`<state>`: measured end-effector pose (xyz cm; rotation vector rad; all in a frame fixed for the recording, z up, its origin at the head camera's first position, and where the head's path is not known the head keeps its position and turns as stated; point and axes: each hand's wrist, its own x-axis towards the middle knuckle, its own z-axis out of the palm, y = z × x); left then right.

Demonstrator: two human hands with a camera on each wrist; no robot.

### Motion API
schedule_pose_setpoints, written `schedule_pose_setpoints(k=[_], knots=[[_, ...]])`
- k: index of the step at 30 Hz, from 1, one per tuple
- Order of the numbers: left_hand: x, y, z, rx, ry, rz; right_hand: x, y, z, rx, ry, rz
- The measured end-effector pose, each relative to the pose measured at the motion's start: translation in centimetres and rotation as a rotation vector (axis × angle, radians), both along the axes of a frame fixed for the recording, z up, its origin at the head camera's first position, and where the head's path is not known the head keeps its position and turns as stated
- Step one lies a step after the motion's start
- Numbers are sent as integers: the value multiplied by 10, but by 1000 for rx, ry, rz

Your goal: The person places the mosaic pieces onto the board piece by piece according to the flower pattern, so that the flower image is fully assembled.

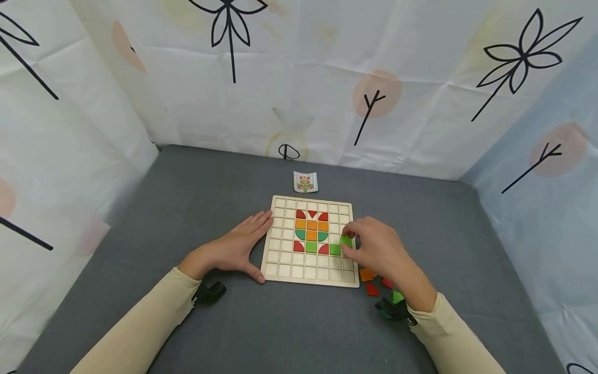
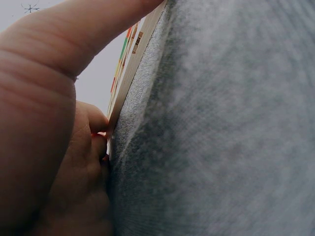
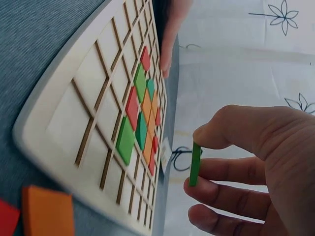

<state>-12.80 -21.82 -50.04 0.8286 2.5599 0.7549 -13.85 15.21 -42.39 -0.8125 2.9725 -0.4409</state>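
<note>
Surface (image 1: 280,332) dark grey, flat, corners rounded at far end. Back cloth (image 1: 308,98) hangs right behind surface, white, with fold lines. Black flower (image 1: 227,31) at top, cut off by edge of head view. Bigger flower (image 1: 524,57) off to right, long stem leaning. Peach dot (image 1: 377,93) between them, black twig on it. Yellow ring (image 1: 275,143), faint, low down near surface. Left cloth (image 1: 84,140) white, thick black stems. Right cloth (image 1: 523,223) pale blue, wrinkled, another dot and twig. Light soft.
</note>
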Motion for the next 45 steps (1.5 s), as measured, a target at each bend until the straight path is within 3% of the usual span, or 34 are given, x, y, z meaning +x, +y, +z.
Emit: schedule_pose_setpoints(k=[26, 45], knots=[[3, -2, 3, 29, -5, -4, -8, -54, -2, -66, 74, 145], [1, 0, 6, 40, -6, -9, -8, -87, -16, -83, 70, 208]])
